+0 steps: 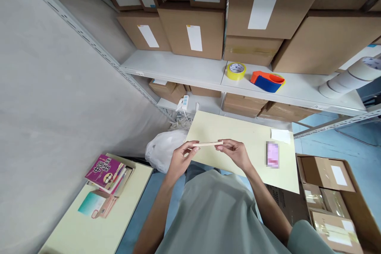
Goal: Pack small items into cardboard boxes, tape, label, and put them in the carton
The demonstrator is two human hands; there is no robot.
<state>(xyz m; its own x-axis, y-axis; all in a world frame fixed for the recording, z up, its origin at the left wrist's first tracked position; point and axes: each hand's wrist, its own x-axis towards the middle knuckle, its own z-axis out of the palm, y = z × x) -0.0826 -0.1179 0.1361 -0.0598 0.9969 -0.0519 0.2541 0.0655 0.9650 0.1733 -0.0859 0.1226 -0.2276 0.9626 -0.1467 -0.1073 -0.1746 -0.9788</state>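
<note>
Both of my hands hold a thin flat cardboard piece (208,143) edge-on, level above the near edge of a pale yellow table (238,135). My left hand (181,158) pinches its left end with fingers closed. My right hand (233,151) pinches its right end, also closed. A pink phone (272,154) and a white paper slip (280,135) lie on the table to the right of my hands.
A metal shelf (190,69) carries brown boxes (193,31), a yellow tape roll (236,70), an orange-blue tape dispenser (267,81) and white rolls (348,77). A white plastic bag (163,149) sits left of the table. Books (107,172) lie on a side table (89,230). An open carton (330,194) stands at right.
</note>
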